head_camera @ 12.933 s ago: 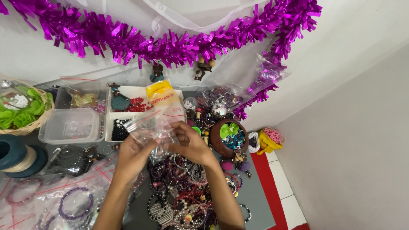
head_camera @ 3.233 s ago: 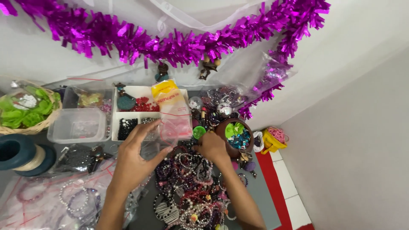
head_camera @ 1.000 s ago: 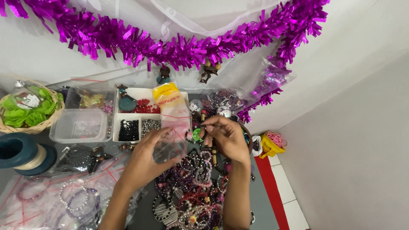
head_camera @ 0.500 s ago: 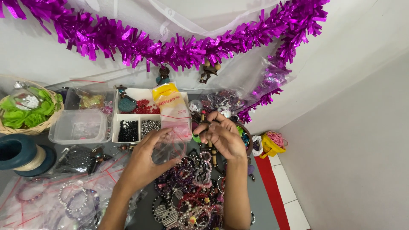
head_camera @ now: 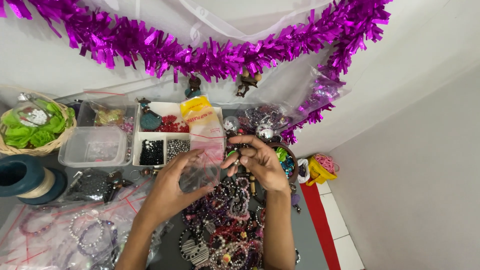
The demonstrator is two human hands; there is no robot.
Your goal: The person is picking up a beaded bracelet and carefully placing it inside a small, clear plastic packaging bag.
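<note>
A grey table [head_camera: 305,235] carries everything, with its far edge against a white wall hung with purple tinsel [head_camera: 210,52]. Along that far edge sit a white divided tray [head_camera: 150,137] of beads and a clear plastic box [head_camera: 92,146]; a basket [head_camera: 30,145] of green flowers stands at the far left corner. A heap of beaded bracelets [head_camera: 225,220] fills the near middle of the table, and flat bags with red seals [head_camera: 60,230] lie toward the near left corner.

The left hand [head_camera: 167,192] holds a small clear bag [head_camera: 200,167] above the heap, thumb below and fingers above, pinched on its left side so the mouth faces right. The right hand [head_camera: 260,162] hovers just to the right of it, in front of a brown bowl [head_camera: 287,160] at the right edge. Its thumb and forefinger are closed on a small dark beaded piece [head_camera: 235,157]; the other 3 fingers are curled loosely. What kind of piece it is I cannot tell.

The piece lies just right of the bag's mouth, not touching it, at about the same height. The right hand is the nearer to it; the bag's long axis runs from near to far.
</note>
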